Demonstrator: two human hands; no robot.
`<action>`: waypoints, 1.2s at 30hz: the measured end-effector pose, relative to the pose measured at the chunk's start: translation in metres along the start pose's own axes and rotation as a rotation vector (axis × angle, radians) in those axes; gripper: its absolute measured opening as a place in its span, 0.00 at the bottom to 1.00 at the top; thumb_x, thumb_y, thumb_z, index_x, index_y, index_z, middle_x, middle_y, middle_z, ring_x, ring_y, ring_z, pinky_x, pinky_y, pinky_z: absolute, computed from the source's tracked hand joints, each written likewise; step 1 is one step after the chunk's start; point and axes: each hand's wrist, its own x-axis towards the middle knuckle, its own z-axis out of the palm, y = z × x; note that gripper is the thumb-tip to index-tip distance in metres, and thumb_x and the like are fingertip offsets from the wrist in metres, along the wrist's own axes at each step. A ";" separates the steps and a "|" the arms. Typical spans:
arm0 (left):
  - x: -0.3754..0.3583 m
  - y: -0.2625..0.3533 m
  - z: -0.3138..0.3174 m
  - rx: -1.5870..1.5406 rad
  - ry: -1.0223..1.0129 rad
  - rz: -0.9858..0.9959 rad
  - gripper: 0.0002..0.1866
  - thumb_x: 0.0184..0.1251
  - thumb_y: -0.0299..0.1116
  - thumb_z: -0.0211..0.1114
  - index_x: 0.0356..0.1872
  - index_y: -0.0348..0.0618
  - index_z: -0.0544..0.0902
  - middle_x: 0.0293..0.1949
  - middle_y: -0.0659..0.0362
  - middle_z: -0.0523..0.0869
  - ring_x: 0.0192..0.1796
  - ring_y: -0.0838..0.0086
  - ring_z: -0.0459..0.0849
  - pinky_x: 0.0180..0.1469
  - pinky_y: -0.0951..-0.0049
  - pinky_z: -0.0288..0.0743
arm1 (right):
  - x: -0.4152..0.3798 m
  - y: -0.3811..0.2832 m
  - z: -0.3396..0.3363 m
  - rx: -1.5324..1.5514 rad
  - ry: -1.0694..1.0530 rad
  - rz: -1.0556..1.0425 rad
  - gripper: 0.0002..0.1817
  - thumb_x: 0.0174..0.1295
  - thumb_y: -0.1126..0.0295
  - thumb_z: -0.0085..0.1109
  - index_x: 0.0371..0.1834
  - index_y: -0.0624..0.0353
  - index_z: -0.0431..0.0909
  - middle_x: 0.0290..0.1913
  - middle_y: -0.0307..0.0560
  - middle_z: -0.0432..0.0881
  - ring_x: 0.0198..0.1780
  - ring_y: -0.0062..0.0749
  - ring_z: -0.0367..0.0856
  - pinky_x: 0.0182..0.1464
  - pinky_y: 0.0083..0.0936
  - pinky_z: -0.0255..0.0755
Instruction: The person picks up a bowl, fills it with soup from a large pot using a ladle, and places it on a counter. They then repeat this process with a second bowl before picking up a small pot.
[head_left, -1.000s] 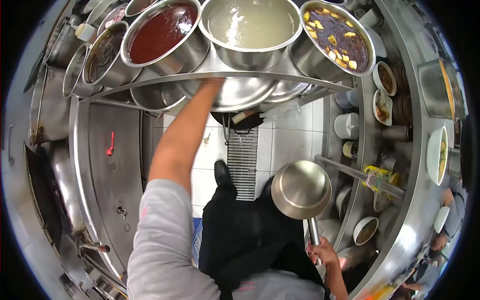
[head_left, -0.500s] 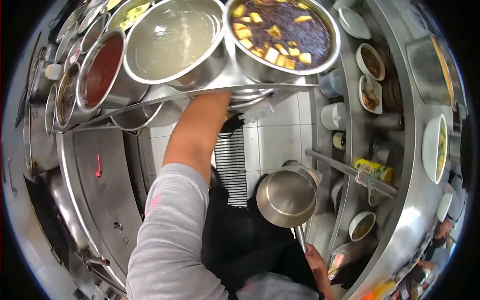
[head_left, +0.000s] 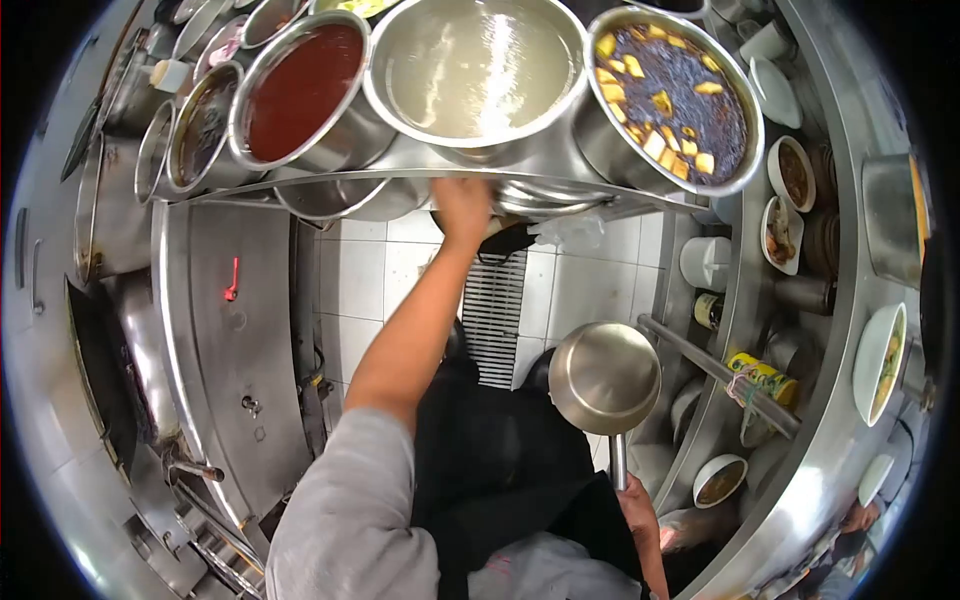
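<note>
The left hand (head_left: 462, 205) is extended forward under the shelf edge, at the stacked bowls (head_left: 540, 195); its grip cannot be determined. The ladle (head_left: 604, 378), handle pointing back, is clasped by the right hand (head_left: 635, 500).

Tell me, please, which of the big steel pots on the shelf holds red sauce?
The red-sauce pot, left of the pale-broth pot; the dark stew pot holds yellow chunks.

I take the shelf (head_left: 400, 168) as my landmark. On it stand the broth pot (head_left: 478, 70), the sauce pot (head_left: 300, 90) to its left, and the stew pot (head_left: 670, 95) to its right. My left hand (head_left: 462, 205) reaches just under the shelf, at stacked bowls (head_left: 545, 195). Below and right of it, my right hand (head_left: 636, 505) holds the ladle (head_left: 604, 378) over the floor drain (head_left: 495, 315).
</note>
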 end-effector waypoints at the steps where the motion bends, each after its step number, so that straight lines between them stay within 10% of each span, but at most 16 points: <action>1: -0.013 -0.076 -0.032 0.144 0.300 0.003 0.10 0.72 0.32 0.68 0.43 0.39 0.76 0.38 0.61 0.78 0.39 0.75 0.77 0.43 0.72 0.78 | -0.003 -0.008 0.004 -0.018 0.001 0.010 0.13 0.57 0.82 0.64 0.38 0.57 0.70 0.17 0.39 0.71 0.12 0.25 0.70 0.14 0.25 0.67; 3: -0.035 -0.110 -0.099 -0.149 0.577 -0.333 0.20 0.69 0.38 0.74 0.43 0.46 0.68 0.36 0.62 0.73 0.30 0.77 0.72 0.23 0.72 0.68 | -0.007 -0.028 0.014 -0.070 0.017 0.038 0.13 0.57 0.82 0.64 0.38 0.58 0.70 0.17 0.39 0.71 0.12 0.26 0.70 0.14 0.26 0.67; 4: -0.034 -0.113 -0.139 -0.121 0.605 -0.531 0.28 0.65 0.47 0.76 0.52 0.48 0.66 0.49 0.57 0.74 0.45 0.69 0.77 0.42 0.63 0.83 | -0.009 -0.036 0.021 -0.104 0.034 0.060 0.13 0.57 0.82 0.64 0.38 0.58 0.69 0.17 0.40 0.71 0.12 0.26 0.70 0.14 0.27 0.68; 7: 0.005 -0.164 -0.234 -0.072 0.729 -0.646 0.63 0.57 0.57 0.79 0.80 0.41 0.44 0.77 0.41 0.60 0.71 0.45 0.70 0.55 0.36 0.78 | -0.006 -0.044 0.024 -0.127 0.021 0.082 0.13 0.57 0.81 0.64 0.39 0.57 0.69 0.17 0.40 0.71 0.12 0.27 0.70 0.14 0.28 0.68; 11: 0.061 -0.206 -0.285 -0.001 0.729 -0.666 0.55 0.58 0.43 0.79 0.80 0.46 0.51 0.63 0.39 0.76 0.57 0.52 0.82 0.50 0.54 0.84 | -0.005 -0.066 0.049 -0.235 0.056 0.133 0.15 0.57 0.81 0.65 0.41 0.57 0.69 0.16 0.39 0.70 0.12 0.27 0.69 0.15 0.28 0.66; 19: 0.062 -0.172 -0.287 -0.357 0.485 -0.754 0.30 0.61 0.21 0.58 0.64 0.59 0.66 0.45 0.56 0.83 0.41 0.59 0.86 0.30 0.49 0.89 | -0.007 -0.098 0.115 -0.369 0.044 0.147 0.16 0.56 0.81 0.66 0.41 0.57 0.69 0.17 0.38 0.69 0.13 0.25 0.68 0.15 0.27 0.66; 24: 0.010 -0.147 -0.272 -0.487 0.582 -0.805 0.46 0.56 0.11 0.51 0.77 0.66 0.60 0.58 0.47 0.79 0.49 0.52 0.88 0.37 0.46 0.93 | -0.010 -0.144 0.160 -0.523 -0.004 0.184 0.16 0.55 0.80 0.67 0.41 0.57 0.70 0.18 0.37 0.69 0.14 0.24 0.69 0.15 0.26 0.66; 36: -0.176 -0.077 -0.297 -0.527 0.789 -0.921 0.42 0.57 0.15 0.57 0.75 0.56 0.64 0.38 0.56 0.83 0.35 0.66 0.86 0.26 0.61 0.87 | 0.028 -0.246 0.140 -0.832 -0.209 0.279 0.17 0.55 0.80 0.69 0.41 0.58 0.69 0.17 0.39 0.73 0.12 0.25 0.73 0.15 0.27 0.69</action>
